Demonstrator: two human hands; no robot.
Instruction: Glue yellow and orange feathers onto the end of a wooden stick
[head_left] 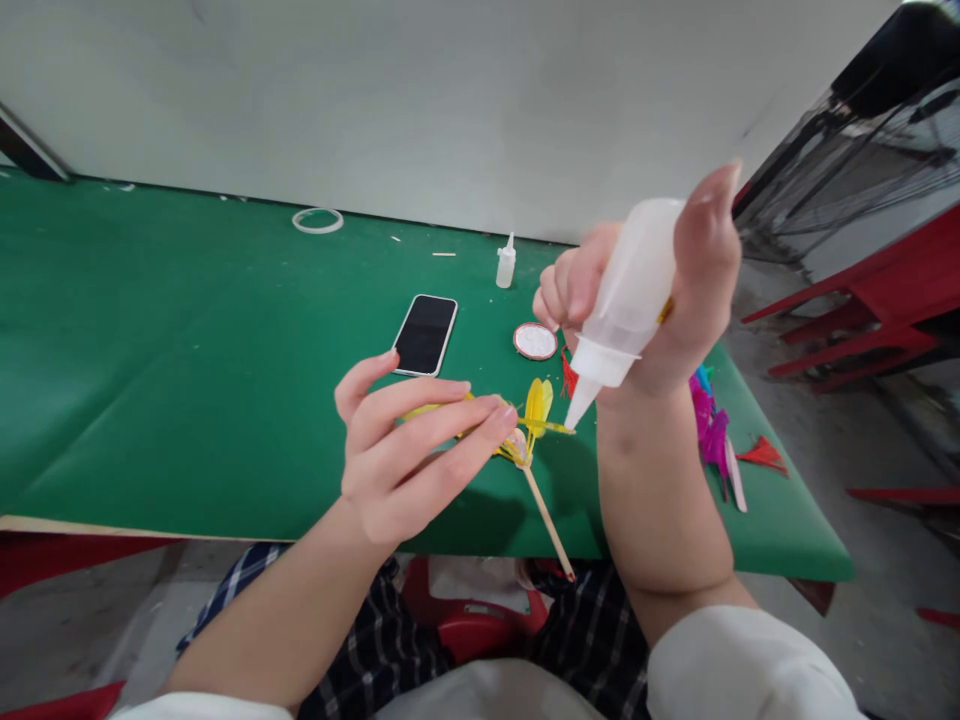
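My left hand point(409, 455) pinches a yellow feather point(551, 426) between thumb and fingers, its thin end pointing right. In my right hand point(697, 290) is a translucent squeeze bottle point(630, 265), tilted with its white nozzle down at the feather's tip. Whether the nozzle touches the tip I cannot tell. Below my left fingertips lies a wooden stick point(549, 520), its lower end reaching past the table edge. At the stick's upper end a cluster of yellow feathers point(538, 402) fans out around a pale blob, partly hidden by my fingers.
On the green table point(187, 330) lie a phone point(426, 333), a small white bottle point(506, 265), a round dish of white material point(535, 341) and a clear ring point(317, 221). Purple feathers point(715, 432) and a red tassel point(765, 455) are at the right edge. Red chairs point(870, 285) stand beyond.
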